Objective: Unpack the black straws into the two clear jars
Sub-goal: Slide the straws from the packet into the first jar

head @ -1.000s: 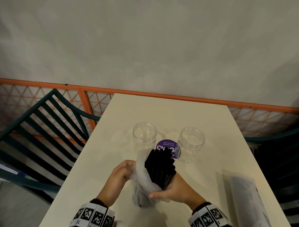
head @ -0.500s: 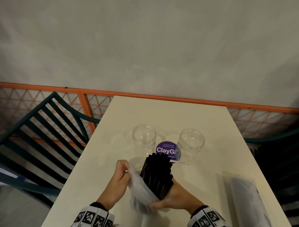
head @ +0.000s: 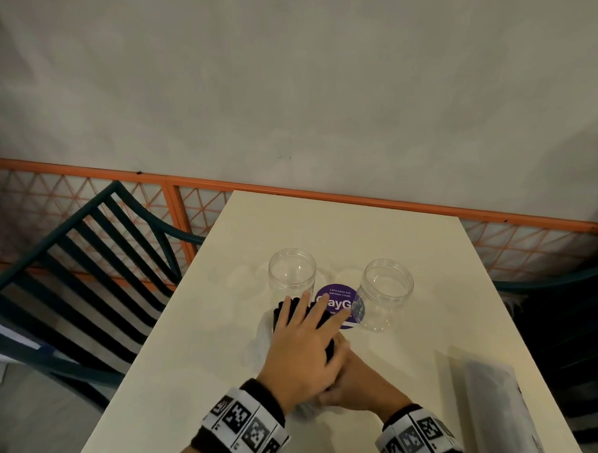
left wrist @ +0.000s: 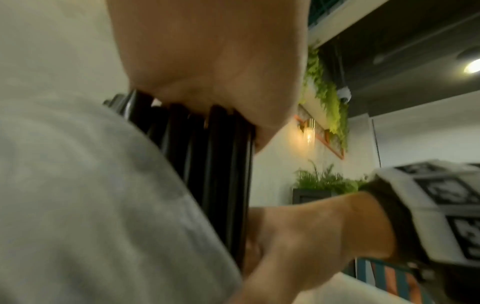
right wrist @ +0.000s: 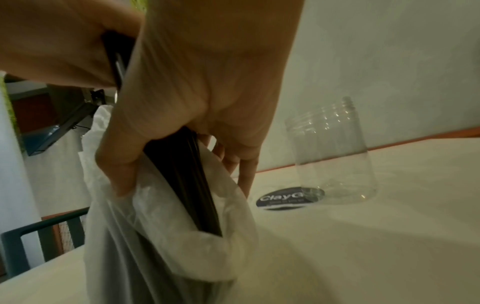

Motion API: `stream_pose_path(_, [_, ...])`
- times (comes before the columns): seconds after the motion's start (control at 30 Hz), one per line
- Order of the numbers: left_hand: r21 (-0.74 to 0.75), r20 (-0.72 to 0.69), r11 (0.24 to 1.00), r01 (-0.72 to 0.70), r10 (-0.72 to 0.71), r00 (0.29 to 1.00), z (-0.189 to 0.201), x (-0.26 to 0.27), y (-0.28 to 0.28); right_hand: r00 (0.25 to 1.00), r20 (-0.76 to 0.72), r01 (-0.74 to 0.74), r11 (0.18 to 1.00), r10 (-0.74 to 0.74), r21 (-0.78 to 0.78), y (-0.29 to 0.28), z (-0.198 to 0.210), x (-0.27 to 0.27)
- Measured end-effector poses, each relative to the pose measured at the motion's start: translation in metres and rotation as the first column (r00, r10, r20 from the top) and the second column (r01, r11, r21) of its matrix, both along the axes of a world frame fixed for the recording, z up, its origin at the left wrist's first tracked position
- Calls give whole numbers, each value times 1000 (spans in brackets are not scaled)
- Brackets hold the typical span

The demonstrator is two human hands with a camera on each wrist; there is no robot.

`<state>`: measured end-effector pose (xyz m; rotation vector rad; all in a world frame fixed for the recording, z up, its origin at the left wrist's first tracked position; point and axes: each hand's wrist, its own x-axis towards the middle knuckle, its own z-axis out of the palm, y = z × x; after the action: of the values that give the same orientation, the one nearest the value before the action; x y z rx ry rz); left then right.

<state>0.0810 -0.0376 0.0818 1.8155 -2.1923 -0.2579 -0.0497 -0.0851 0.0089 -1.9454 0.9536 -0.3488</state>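
Both clear jars (head: pixel 291 273) stand empty; left hand (head: pixel 299 342) lies flat-fingered over the black straws (right wrist: pixel 187 181), right hand (head: pixel 356 383) grasping their half-stripped bag (right wrist: pixel 161 236): no straws transferred.

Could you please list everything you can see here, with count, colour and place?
straws: one bundle, black, standing half out of the wrapper, near the table's centre.
wrapper: one, translucent white, bunched round the straws' lower part.
jars: two, clear, upright, lidless, nothing inside, beyond the straws.
sticker: one, purple, round, on the table between the jars.
packet: one, translucent, lying at the table's right edge.
table: one, cream.
chairs: two, dark teal, either side.
railing: orange, behind the table.
left hand: fingers spread over the straws' tops.
right hand: grip round the bundle and wrapper.
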Motion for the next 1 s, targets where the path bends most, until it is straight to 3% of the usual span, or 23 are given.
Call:
stream_pose_path(0.07, [32, 57, 998, -49, 48, 997, -11, 0, -3, 999, -28, -15, 1000, 16, 19, 3, 1, 0])
stream_pose_path(0.17, [-23, -1, 999, -47, 47, 999, -9, 1, 0, 1000, -13, -7, 999, 7, 36, 6, -4, 0])
stream_pose_path(0.27, [-76, -215, 996, -50, 33, 976, 2, 10, 5, 1000, 0, 26, 996, -26, 84, 9, -13, -2])
stream_pose_path(0.37, [2, -509, 993, -116, 101, 855, 7, 34, 12, 1000, 2, 17, 992, -17, 128, 8, -5, -6])
stream_pose_path(0.47, [272, -660, 960, -66, 236, 713, -21, 63, 12, 999, 15, -35, 989, 34, 147, 3, -5, -9])
stream_pose_path(0.53, [287, -689, 958, 25, 188, 700, -37, 70, 11, 999, 22, -39, 991, 36, 125, 2, -2, -9])
stream_pose_path(0.7, [196, -712, 953, -229, 299, 635, -44, 74, 13, 991, 132, -31, 994, 17, 102, 3, 9, -6])
stream_pose_path(0.87, [205, -695, 928, -312, 362, 621, -49, 77, 13, 995, -65, -61, 989, 70, 131, -1, 12, -19])
stream_pose_path(1.0, [172, -637, 922, -346, 372, 675, -51, 75, 11, 971, -179, -115, 970, 156, 215, -1, 23, -22])
